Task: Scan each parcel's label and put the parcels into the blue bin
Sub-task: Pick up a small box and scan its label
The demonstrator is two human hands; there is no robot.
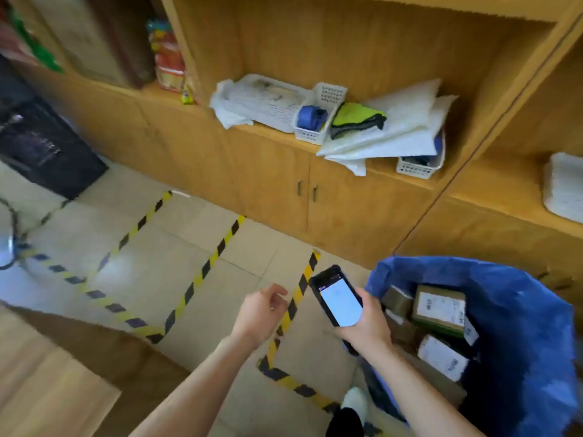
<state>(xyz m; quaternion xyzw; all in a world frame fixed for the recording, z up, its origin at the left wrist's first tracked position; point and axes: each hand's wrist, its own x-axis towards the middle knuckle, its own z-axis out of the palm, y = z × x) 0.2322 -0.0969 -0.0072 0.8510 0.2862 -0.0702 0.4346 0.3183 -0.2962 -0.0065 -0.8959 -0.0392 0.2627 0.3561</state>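
Note:
My right hand (367, 323) grips a black handheld scanner (337, 294) with a lit white screen, just left of the blue bin (533, 310). The bin stands at the lower right, lined with a blue bag, and holds several brown cardboard parcels (438, 307) with white labels facing up. My left hand (262, 310) hangs over the floor left of the scanner, fingers loosely curled, holding nothing.
A wooden cabinet (284, 171) runs across the back, its shelf holding white baskets, white padded mailers (394, 130) and a green cloth. Yellow-black tape (217, 250) marks the tiled floor. A black crate (41, 143) sits at the left, a wooden surface (47, 389) at the lower left.

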